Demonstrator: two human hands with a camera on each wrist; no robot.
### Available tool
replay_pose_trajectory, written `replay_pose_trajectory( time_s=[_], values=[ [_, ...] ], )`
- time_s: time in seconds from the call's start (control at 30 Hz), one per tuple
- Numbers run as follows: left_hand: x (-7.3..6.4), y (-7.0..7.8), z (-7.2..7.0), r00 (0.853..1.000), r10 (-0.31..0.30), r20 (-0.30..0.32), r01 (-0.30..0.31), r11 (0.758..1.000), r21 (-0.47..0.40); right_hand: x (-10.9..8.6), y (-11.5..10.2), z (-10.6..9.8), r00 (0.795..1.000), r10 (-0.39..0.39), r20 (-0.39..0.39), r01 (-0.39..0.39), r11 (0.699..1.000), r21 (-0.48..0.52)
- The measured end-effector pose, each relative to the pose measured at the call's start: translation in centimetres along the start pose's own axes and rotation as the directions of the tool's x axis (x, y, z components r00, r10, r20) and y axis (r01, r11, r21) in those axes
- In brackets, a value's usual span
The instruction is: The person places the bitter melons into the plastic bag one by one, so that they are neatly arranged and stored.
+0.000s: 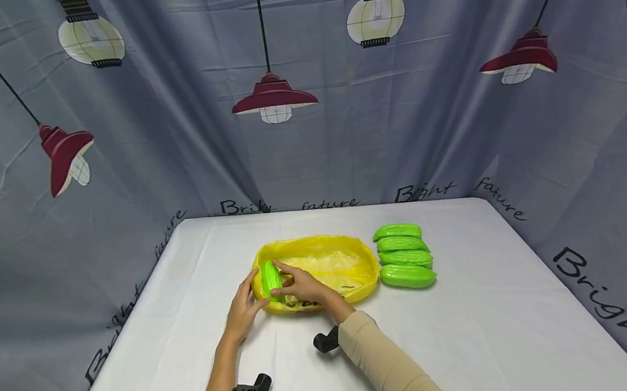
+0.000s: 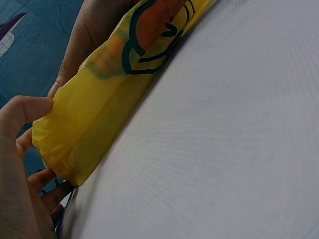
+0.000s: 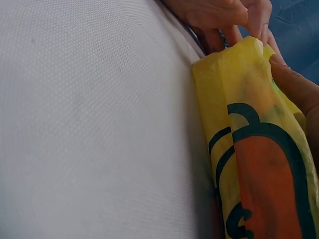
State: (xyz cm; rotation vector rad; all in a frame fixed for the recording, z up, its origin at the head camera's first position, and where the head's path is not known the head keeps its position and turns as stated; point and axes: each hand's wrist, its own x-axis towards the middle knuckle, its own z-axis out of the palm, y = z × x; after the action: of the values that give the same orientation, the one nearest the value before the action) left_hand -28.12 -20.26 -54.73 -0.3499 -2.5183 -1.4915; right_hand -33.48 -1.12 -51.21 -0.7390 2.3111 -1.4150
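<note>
The left hand (image 1: 242,309) curls round the nine-o'clock end of the yellow bag (image 1: 348,261), seemingly steadying its soft wall, while the right hand (image 1: 306,285) pinches a green vegetable (image 1: 268,278) just inside, apparently aligning it twelve-to-six, four matching vegetables (image 1: 404,258) lying handy at three o'clock.

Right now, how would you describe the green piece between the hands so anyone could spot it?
On the white table sits a yellow bag. At its left end, between the left hand and right hand, is the green piece. It points away from the camera, while the four others, right of the bag, lie crosswise.
</note>
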Motion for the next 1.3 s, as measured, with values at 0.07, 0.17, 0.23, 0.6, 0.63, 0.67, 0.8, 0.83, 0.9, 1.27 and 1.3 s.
replay_pose_trajectory(
  time_s=[0.07, 0.17, 0.23, 0.6, 0.63, 0.67, 0.8, 0.83, 0.9, 1.27, 1.3],
  values=[
    [-0.1, 0.0, -0.1, 1.0, -0.002, -0.006, 0.002, 1.0, -0.003, -0.1, -0.1, -0.1, 1.0, -0.004, -0.011, 0.004, 1.0, -0.022],
    [-0.1, -0.1, 0.0, 1.0, 0.011, -0.014, -0.011, 1.0, -0.005, -0.4, -0.3, -0.7, 0.999, -0.024, -0.024, 0.023, 0.997, -0.07],
    [0.0, -0.3, 0.0, 0.999, 0.029, -0.024, -0.029, 1.0, -0.001, -0.6, -0.5, -1.4, 0.999, -0.04, -0.03, 0.037, 0.994, -0.099],
    [-0.1, -0.3, 0.1, 0.999, 0.029, -0.032, -0.03, 0.999, -0.022, -3.4, -1.2, -7.2, 0.984, -0.164, -0.073, 0.153, 0.979, -0.135],
    [-0.1, -0.2, 0.1, 0.999, 0.025, -0.03, -0.026, 0.999, -0.025, -3.8, -1.4, -7.7, 0.982, -0.169, -0.084, 0.157, 0.978, -0.135],
    [-0.1, -0.2, 0.1, 0.999, 0.022, -0.028, -0.022, 0.999, -0.028, -4.3, -1.4, -8.3, 0.98, -0.176, -0.096, 0.162, 0.978, -0.134],
    [-0.1, -0.1, 0.0, 1.0, 0.016, -0.025, -0.017, 1.0, -0.024, -6.2, -1.4, -10.3, 0.965, -0.207, -0.159, 0.188, 0.974, -0.13],
    [-0.1, 0.0, 0.1, 1.0, 0.015, -0.025, -0.015, 1.0, -0.022, -6.8, -1.3, -10.8, 0.961, -0.215, -0.175, 0.194, 0.973, -0.128],
    [0.0, 0.0, 0.1, 0.999, 0.015, -0.029, -0.016, 1.0, -0.017, -8.0, -1.3, -11.6, 0.954, -0.215, -0.209, 0.193, 0.974, -0.119],
    [-0.1, 0.0, 0.1, 0.999, 0.019, -0.027, -0.02, 1.0, -0.017, -13.8, -0.6, -16.2, 0.927, -0.106, -0.36, 0.092, 0.994, -0.055],
    [-0.1, 0.0, 0.2, 0.999, 0.018, -0.028, -0.019, 1.0, -0.014, -14.0, 0.2, -16.7, 0.925, -0.097, -0.368, 0.084, 0.995, -0.052]
  ],
)
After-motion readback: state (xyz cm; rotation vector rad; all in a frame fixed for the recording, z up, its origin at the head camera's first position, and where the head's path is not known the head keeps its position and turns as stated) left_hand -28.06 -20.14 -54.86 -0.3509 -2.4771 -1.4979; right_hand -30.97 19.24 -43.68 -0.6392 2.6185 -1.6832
